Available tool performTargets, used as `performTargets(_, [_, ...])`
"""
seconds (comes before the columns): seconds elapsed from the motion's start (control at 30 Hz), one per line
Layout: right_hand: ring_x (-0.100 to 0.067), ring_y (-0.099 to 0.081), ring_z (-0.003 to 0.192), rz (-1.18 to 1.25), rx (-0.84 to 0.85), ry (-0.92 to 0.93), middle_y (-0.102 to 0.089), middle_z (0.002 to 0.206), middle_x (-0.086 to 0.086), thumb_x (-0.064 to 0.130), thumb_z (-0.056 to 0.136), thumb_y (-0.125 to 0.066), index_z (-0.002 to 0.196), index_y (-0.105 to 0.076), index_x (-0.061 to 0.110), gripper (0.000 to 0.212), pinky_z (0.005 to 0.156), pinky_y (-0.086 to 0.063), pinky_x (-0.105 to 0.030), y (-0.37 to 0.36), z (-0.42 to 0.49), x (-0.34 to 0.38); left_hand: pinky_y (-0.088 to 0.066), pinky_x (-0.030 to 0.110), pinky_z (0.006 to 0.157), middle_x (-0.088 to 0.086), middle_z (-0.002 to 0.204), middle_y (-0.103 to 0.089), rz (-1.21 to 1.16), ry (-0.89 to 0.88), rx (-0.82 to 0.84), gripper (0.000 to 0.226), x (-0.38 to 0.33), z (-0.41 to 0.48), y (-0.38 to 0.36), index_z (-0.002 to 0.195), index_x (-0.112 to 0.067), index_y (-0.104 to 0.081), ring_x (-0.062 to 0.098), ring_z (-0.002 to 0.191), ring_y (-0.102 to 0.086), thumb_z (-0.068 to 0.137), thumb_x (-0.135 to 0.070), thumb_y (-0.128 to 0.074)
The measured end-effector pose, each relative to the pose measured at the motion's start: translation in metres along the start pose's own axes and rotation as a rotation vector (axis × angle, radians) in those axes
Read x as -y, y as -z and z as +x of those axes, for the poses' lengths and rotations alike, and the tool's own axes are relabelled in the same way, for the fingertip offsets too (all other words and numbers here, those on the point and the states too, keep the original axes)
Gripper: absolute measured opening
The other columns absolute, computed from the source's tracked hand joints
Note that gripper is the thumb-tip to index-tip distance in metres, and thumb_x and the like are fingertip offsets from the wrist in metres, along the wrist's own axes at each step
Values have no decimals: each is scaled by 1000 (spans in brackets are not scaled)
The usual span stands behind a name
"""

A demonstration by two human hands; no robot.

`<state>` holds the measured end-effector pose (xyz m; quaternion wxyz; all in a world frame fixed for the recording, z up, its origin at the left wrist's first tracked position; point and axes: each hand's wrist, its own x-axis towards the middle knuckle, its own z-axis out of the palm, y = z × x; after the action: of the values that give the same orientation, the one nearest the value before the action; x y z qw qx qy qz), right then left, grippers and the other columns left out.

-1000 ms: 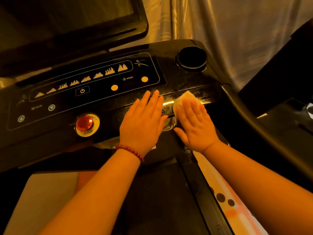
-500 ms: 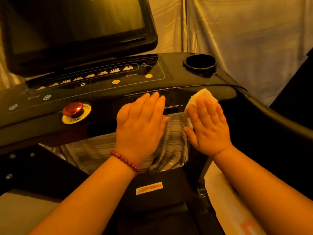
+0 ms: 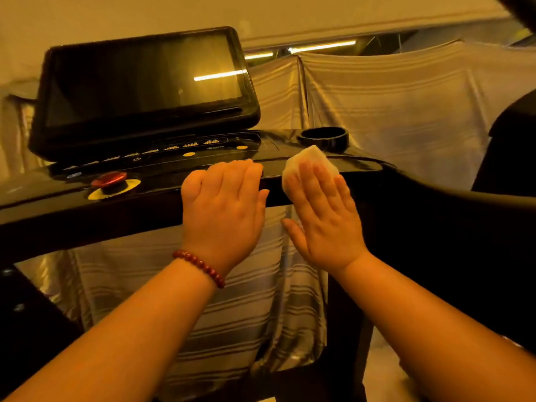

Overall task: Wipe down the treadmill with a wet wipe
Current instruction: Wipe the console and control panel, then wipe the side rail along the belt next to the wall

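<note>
The black treadmill console (image 3: 162, 195) spans the middle of the view, with a dark screen (image 3: 145, 82) above it. A white wet wipe (image 3: 307, 159) lies against the console's front edge right of centre. My right hand (image 3: 324, 216) presses the wipe flat with straight fingers, and the wipe sticks out past the fingertips. Beside it on the left, my left hand (image 3: 223, 210) rests on the same front edge; its fingertips bend over the rim. A red bead bracelet (image 3: 200, 266) circles the left wrist.
A red stop button (image 3: 111, 179) on a yellow ring sits at the console's left. A round cup holder (image 3: 323, 137) is at the back right. The right handrail (image 3: 449, 204) slopes down to the right. Striped cloth (image 3: 406, 117) hangs behind and under the console.
The camera has tilted up, so the whole screen and the curtains show now. My right hand has slid the wipe up onto the console's front rim; my left hand stays beside it.
</note>
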<state>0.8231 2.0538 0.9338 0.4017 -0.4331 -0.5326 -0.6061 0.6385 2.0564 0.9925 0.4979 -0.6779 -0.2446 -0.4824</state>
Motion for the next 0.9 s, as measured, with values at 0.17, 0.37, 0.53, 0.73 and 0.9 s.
performTargets(0.17, [-18, 8, 148, -73, -57, 25, 17, 160, 0, 44, 102, -24, 154, 5, 20, 64, 121, 1, -35, -2, -7, -20, -30, 39, 85, 8, 118, -61, -11, -43, 95, 44, 6, 1, 8, 126, -9, -56, 25, 106, -49, 94, -34, -38])
performTargets(0.37, [-20, 15, 147, 9, 19, -168, 6, 160, -12, 44, 99, -26, 152, 12, 15, 71, 120, 6, -37, 10, -3, -9, -31, 39, 85, 9, 121, -59, 19, -12, 203, 48, 23, -4, 24, 127, -9, -53, 28, 107, -55, 94, -39, -34])
performTargets(0.53, [-19, 11, 148, -64, 1, 76, 20, 159, -2, 46, 102, -22, 153, 8, 19, 65, 120, 1, -36, 2, -3, -12, -29, 40, 91, 11, 123, -58, 30, 16, 212, 52, 20, -11, 23, 130, -8, -51, 30, 112, -52, 93, -40, -33])
performTargets(0.73, [-20, 17, 147, -12, 39, -254, 14, 160, -11, 50, 100, -21, 151, 14, 16, 71, 120, 7, -34, 11, -18, -23, -28, 41, 92, 11, 120, -59, -10, 59, 174, 49, 15, -13, 20, 125, -8, -54, 26, 111, -43, 92, -39, -35])
performTargets(0.9, [-20, 7, 148, -37, 12, 202, 11, 162, -4, 47, 101, -25, 154, 3, 17, 67, 119, -4, -39, 4, 8, -5, -29, 39, 95, 11, 127, -58, -37, -12, 245, 52, 24, -12, 29, 132, -9, -51, 27, 116, -51, 93, -39, -32])
